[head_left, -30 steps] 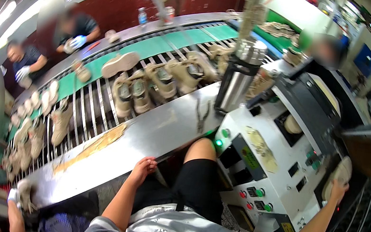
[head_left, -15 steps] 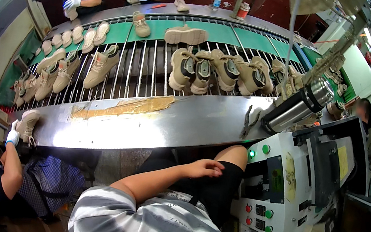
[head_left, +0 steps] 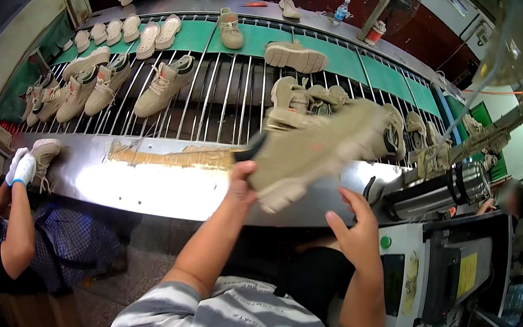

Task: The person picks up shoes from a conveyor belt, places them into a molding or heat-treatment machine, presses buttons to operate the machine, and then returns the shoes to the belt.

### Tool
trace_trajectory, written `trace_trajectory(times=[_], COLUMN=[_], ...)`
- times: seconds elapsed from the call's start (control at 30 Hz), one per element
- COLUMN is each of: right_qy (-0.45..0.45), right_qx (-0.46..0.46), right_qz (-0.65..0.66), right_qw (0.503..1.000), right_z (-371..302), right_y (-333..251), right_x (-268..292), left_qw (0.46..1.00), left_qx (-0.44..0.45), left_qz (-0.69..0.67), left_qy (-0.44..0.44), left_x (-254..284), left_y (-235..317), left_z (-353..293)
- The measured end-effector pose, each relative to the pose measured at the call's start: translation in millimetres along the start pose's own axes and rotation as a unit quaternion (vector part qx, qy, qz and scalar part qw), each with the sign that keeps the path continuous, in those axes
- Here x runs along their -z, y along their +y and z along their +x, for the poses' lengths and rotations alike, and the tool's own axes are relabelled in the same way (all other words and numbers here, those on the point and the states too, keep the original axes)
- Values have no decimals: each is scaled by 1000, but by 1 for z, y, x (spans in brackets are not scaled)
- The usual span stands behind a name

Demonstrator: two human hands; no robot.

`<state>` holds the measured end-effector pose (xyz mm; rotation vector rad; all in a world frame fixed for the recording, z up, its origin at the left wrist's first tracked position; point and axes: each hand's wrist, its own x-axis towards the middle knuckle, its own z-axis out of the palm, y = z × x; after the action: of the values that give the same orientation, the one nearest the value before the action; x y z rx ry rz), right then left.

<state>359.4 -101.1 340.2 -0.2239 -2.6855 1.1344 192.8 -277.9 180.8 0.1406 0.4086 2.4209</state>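
Left hand, above the silver metal table: fingers curl round the heel end of a beige, pale-soled shoe, blurred and tilted over the table; a firm heel hold should steady it. Right hand, at the table's near edge: fingers spread, holding nothing, best cupped under the sole.

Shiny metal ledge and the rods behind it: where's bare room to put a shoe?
On the metal ledge, between the co-worker's gloved hand at left and the shoe in the person's left hand, in front of brown tape. Also the rods between the lone laced shoe and the shoe row at right. It's crowded along that row and around the flask.
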Motion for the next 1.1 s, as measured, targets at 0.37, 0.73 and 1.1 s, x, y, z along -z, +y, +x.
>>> trace_trajectory(times=[0.37, 0.73, 1.1], right_qy=[-14, 120, 26], right_qx=[-214, -375, -338], right_qz=[566, 613, 620], right_qw=[796, 685, 707], right_z=[411, 664, 575], right_y=[112, 285, 215], right_x=[-172, -294, -210], left_qw=[616, 653, 598], left_qx=[-394, -271, -294], left_qz=[605, 661, 686], left_qy=[316, 251, 291], left_x=[112, 140, 132], left_y=[90, 85, 79], left_z=[153, 158, 161])
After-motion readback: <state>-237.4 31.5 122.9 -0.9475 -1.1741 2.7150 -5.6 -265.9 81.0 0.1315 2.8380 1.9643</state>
